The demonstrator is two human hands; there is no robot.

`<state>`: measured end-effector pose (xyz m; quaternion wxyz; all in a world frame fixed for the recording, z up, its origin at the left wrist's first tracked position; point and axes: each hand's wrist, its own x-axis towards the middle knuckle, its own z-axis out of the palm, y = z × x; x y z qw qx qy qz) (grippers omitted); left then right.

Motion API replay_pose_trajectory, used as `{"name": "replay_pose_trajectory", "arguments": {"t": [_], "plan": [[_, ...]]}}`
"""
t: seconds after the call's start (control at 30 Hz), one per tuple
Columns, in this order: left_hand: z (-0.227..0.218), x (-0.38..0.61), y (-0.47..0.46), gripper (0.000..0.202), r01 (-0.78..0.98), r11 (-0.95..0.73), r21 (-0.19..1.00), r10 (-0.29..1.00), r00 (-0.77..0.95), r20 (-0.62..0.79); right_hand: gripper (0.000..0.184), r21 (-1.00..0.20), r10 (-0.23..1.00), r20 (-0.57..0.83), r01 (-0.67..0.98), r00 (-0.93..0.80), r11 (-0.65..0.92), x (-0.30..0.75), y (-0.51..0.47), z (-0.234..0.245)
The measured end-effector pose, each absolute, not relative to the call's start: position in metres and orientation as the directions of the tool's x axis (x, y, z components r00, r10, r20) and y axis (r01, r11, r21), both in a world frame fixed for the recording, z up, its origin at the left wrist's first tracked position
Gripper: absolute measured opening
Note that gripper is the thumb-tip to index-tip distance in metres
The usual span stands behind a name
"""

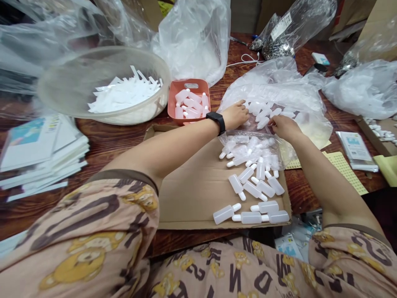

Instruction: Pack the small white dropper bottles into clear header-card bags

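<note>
A clear plastic bag [257, 89] lies on the table, its mouth reaching over a shallow cardboard tray [189, 186]. Inside it are small frosted white bottles [263, 112] with rounded caps, and more bottles [252, 188] lie loose on the tray's right half. My left hand [235, 116], wearing a black wristband, grips the bag's left side with curled fingers. Across from it, my right hand [285, 129] pinches the bag's right side near the bottles. Its fingertips are partly hidden.
An orange basket [173, 99] of similar bottles stands behind the tray. Left of it is a large translucent basin [124, 116] with white strips. Stacked printed cards [46, 145] lie far left. Yellow sticker sheets [344, 169] and a packet [356, 150] lie right.
</note>
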<state>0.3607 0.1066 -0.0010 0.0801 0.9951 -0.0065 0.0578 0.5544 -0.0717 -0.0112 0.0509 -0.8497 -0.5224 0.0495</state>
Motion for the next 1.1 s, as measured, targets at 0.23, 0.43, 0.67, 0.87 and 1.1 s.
{"name": "replay_pose_trajectory", "arguments": {"t": [0.23, 0.43, 0.67, 0.87, 1.1], "plan": [[0.029, 0.296, 0.067, 0.047, -0.015, -0.924, 0.381, 0.052, 0.985, 0.164, 0.029, -0.461, 0.887, 0.209, 0.841, 0.411, -0.282, 0.515, -0.105, 0.021], [0.036, 0.204, 0.004, 0.045, -0.094, -0.377, 0.921, 0.112, 0.983, 0.147, 0.016, -0.844, 0.851, 0.333, 0.531, 0.406, 0.077, 0.418, -0.163, 0.038], [0.041, 0.160, -0.037, 0.038, 0.010, -0.181, 0.983, 0.185, 0.982, 0.025, 0.010, -0.866, 0.790, 0.419, 0.459, 0.448, 0.200, 0.348, -0.192, 0.046], [0.047, 0.152, -0.042, 0.037, 0.022, -0.136, 0.990, 0.160, 0.987, 0.000, 0.016, -0.848, 0.745, 0.471, 0.475, 0.472, 0.235, 0.332, -0.191, 0.047], [0.039, 0.153, -0.059, 0.043, 0.059, 0.318, 0.946, 0.186, 0.975, -0.124, 0.025, -0.773, 0.691, 0.594, 0.530, 0.412, 0.349, 0.326, -0.185, 0.036]]}}
